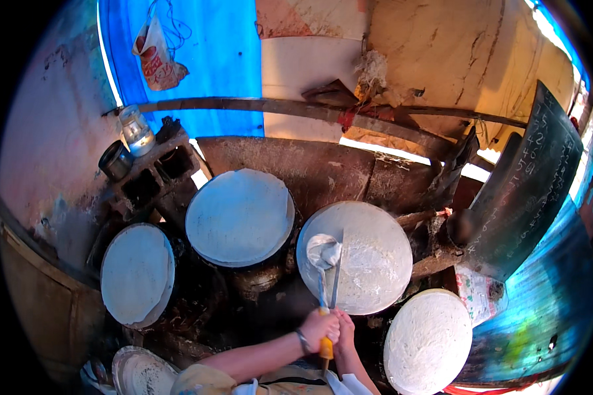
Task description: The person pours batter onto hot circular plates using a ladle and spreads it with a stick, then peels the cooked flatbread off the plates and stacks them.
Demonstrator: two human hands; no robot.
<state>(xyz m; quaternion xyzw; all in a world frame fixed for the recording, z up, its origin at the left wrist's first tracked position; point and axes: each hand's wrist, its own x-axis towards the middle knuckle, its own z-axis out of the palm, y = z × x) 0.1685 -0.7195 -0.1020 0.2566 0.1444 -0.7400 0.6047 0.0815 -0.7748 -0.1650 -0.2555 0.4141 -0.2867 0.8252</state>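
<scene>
My left hand (317, 328) wears a bracelet at the wrist and is closed around the yellow handle of a metal ladle (322, 284). White material shows in and around the ladle's round bowl. Pressed close beside it, my right hand (344, 330) is closed on a long, flat metal blade (337, 280). The ladle bowl and blade tip are over the left part of a large round griddle (382, 257) coated unevenly in white. Whether they touch it, I cannot tell. My fingers partly hide both handles.
Round surfaces with pale sheets on top (239, 217) (136, 275) stand to the left. A white textured disc (428, 342) lies at near right, a whitish round pan (138, 372) at near left. Jars (137, 131) stand on concrete blocks (148, 178). A blackboard (530, 178) leans at right.
</scene>
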